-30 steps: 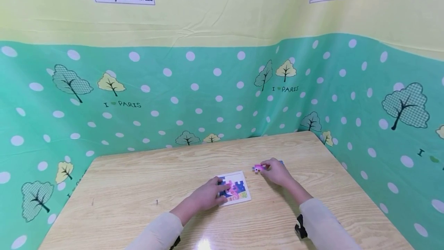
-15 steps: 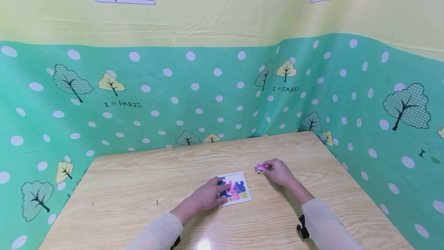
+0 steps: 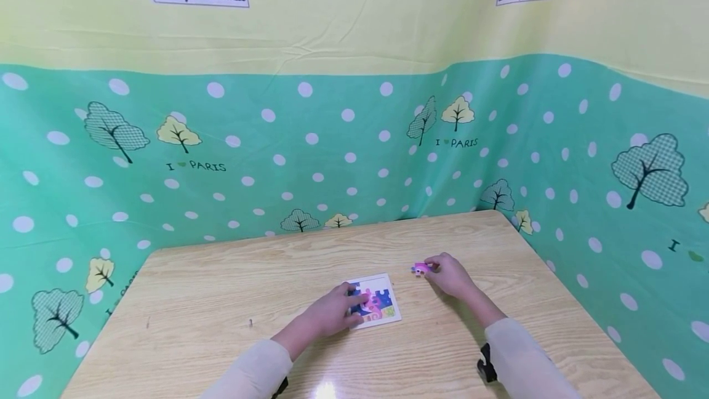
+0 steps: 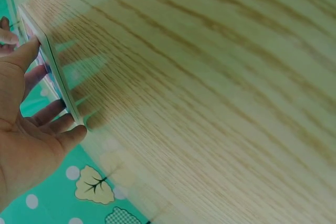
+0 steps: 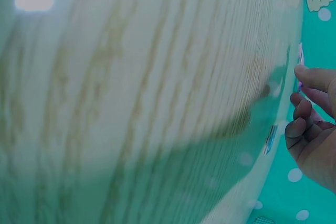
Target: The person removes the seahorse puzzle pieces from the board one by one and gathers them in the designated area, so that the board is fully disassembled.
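Observation:
A jigsaw puzzle in a white frame (image 3: 394, 300) lies flat on the table, with blue and pink pieces in its lower part and a bare white area at the top. My left hand (image 3: 331, 311) rests on its left side, fingers spread over the pieces and border. In the left wrist view, that hand's fingertips (image 4: 67, 103) lie along the edge of the frame (image 4: 55, 64). To the right of the frame, my right hand (image 3: 450, 276) pinches a pink puzzle piece (image 3: 421, 269) between thumb and fingers. The right wrist view shows this piece (image 5: 301, 53) edge-on.
Below the right hand, a small flat blue-toned piece (image 5: 270, 139) lies on the table in the right wrist view; the hand hides it in the head view. A small dark mark (image 3: 250, 323) is on the wooden table (image 3: 221, 288) at left. Patterned cloth (image 3: 332, 140) surrounds the table's far sides.
My right hand has shifted slightly to the right with the pink puzzle piece, and the blue piece behind it has gone out of sight. The left hand and frame have stayed put.

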Available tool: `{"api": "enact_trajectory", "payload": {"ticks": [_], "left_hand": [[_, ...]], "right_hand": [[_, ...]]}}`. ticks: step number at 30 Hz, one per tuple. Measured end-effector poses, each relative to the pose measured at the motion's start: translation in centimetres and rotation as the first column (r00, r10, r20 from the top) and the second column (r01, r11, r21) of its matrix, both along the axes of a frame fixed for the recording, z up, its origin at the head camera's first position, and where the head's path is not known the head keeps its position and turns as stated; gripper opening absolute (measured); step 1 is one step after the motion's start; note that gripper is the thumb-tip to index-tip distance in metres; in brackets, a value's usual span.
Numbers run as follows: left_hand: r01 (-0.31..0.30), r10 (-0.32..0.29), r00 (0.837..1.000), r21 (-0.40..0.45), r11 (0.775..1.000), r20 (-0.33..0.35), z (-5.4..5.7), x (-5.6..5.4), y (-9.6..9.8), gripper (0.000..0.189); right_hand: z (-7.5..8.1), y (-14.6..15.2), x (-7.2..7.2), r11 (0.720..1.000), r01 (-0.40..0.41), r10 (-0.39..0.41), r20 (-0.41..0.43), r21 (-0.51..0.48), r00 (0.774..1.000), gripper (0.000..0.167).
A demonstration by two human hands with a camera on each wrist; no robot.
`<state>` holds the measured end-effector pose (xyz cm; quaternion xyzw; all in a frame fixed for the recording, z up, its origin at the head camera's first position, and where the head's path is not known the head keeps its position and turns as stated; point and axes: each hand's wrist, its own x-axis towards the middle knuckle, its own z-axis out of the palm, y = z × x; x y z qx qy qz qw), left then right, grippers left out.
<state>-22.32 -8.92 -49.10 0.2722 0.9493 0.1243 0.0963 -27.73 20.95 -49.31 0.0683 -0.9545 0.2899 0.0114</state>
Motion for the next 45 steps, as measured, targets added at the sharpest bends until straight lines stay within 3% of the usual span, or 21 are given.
{"api": "enact_trajectory", "payload": {"ticks": [32, 45], "left_hand": [[0.002, -0.002, 1.000, 0.004, 1.000, -0.007, -0.1, 0.0, -0.2, 0.053], [-0.003, 0.003, 1.000, 0.005, 1.000, -0.002, 0.0, 0.2, -0.2, 0.052]], "right_hand": [[-0.1, 2.7, -0.1, 0.999, -0.017, 0.017, -0.009, 0.041, 1.000, 0.035], [-0.1, 2.5, -0.5, 0.998, -0.033, 0.032, 0.007, 0.052, 0.999, 0.035]]}}
